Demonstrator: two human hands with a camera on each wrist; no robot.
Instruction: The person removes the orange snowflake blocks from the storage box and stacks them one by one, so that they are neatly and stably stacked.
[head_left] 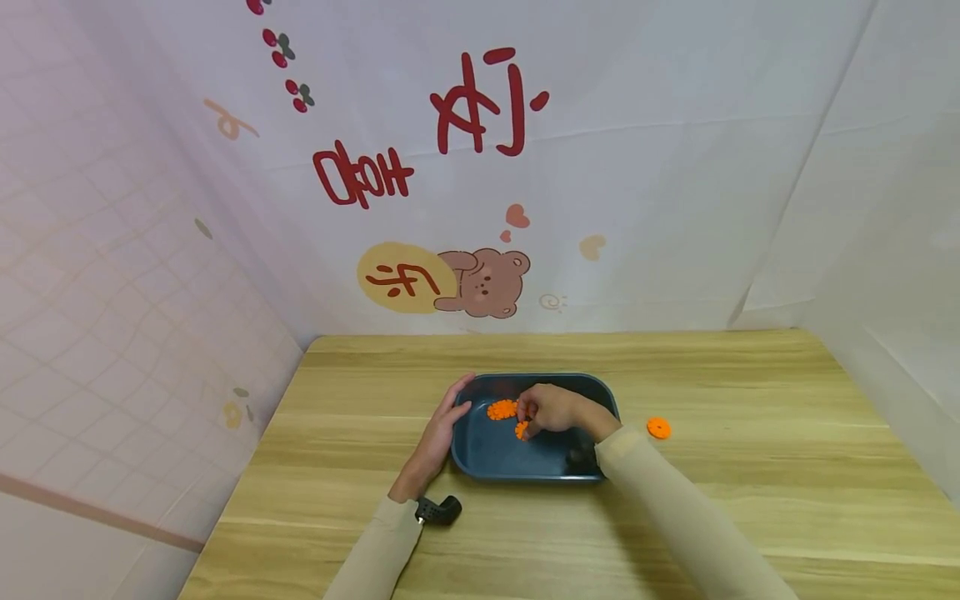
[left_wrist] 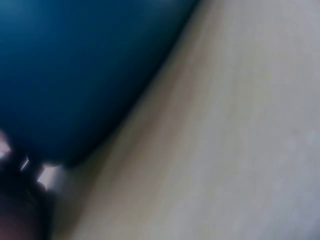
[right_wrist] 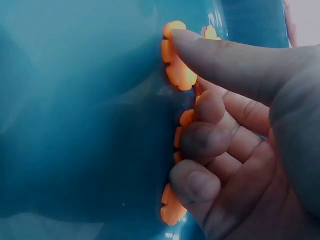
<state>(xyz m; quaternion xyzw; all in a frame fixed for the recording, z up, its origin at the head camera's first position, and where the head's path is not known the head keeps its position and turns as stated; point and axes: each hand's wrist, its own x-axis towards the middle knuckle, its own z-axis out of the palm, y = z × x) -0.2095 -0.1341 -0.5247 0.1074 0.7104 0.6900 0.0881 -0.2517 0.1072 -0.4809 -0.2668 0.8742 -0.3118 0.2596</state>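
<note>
A dark blue rectangular plastic bin (head_left: 525, 478) sits on the table. My left hand (head_left: 437, 433) holds its left side, thumb over the rim and fingers along the outside of the back left corner. Reaching into the bin, my right hand (head_left: 553, 408) pinches an orange notched disc (head_left: 521, 431). The right wrist view shows the thumb on this orange notched disc (right_wrist: 180, 65), with curled fingers touching more orange pieces (right_wrist: 172, 207) behind. A cluster of orange notched discs (head_left: 501, 409) lies in the bin beside the right hand. The left wrist view is blurred and shows mostly the bin wall (left_wrist: 75, 65).
One orange disc (head_left: 659, 428) lies on the wooden table (head_left: 750, 433) to the right of the bin. Black wrist devices (head_left: 438, 510) are strapped at both wrists. A white printed cloth (head_left: 645, 208) hangs behind the table, with more cloth on both sides.
</note>
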